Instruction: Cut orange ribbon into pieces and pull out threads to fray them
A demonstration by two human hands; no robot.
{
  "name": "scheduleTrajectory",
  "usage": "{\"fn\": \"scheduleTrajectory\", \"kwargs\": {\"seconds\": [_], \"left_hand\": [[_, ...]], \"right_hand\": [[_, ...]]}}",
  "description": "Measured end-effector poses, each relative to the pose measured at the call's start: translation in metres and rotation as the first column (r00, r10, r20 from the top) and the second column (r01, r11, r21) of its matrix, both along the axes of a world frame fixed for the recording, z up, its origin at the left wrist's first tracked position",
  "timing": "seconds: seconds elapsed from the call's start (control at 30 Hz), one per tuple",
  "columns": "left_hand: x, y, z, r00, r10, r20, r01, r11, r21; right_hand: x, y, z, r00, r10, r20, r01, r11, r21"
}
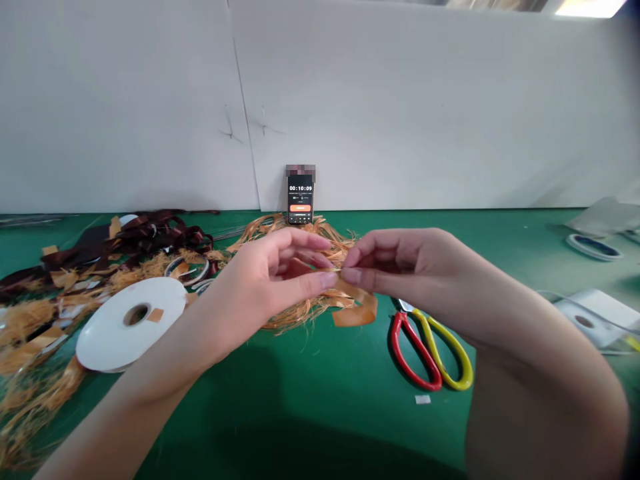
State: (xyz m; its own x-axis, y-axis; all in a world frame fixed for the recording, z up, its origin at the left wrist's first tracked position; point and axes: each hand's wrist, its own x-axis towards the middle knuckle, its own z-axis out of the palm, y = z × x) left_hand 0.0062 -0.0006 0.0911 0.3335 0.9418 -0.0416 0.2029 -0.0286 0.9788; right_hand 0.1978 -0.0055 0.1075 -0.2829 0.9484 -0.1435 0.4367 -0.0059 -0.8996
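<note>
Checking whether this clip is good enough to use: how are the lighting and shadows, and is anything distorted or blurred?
Head view: soft, even light on the white wall, with glare at the top right corner; a broad soft shadow on the green mat below the left hand and right hand; wide-angle bending towards the frame edges; the top of the phone pixelated.

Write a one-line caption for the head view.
Left hand and right hand pinch an orange ribbon beside red-and-yellow-handled scissors and a white ribbon spool.
</note>
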Motion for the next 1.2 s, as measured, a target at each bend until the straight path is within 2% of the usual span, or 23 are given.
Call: {"fn": "scheduleTrajectory", "kwargs": {"seconds": [0.2,0.43,0.6,0.7,0.93,1.2], "left_hand": [[0.000,0.003,-0.008,1.000,0.011,0.002,-0.011,1.000,0.021],[0.001,0.002,-0.005,1.000,-0.001,-0.006,0.001,1.000,0.001],[0.006,0.002,-0.010,0.997,0.034,0.063,-0.035,0.999,0.028],[0.009,0.002,-0.015,0.990,-0.003,0.144,-0.001,1.000,0.029],[0.008,-0.001,-0.013,0.959,-0.093,0.269,0.119,0.989,-0.083],[0.000,-0.004,-0.013,0.947,-0.113,0.302,0.140,0.988,-0.069]], "right_hand": [[-0.003,0.000,0.000,1.000,0.009,-0.005,-0.009,1.000,-0.012],[-0.004,0.001,-0.001,0.998,0.050,-0.025,-0.051,0.998,-0.036],[-0.005,0.000,-0.001,0.998,0.043,-0.035,-0.045,0.997,-0.058],[-0.006,-0.001,-0.002,0.998,0.051,-0.047,-0.054,0.996,-0.076],[-0.006,-0.001,-0.004,0.972,0.127,-0.200,-0.153,0.981,-0.120],[-0.007,0.000,-0.001,0.962,0.042,-0.269,-0.073,0.991,-0.108]]}}
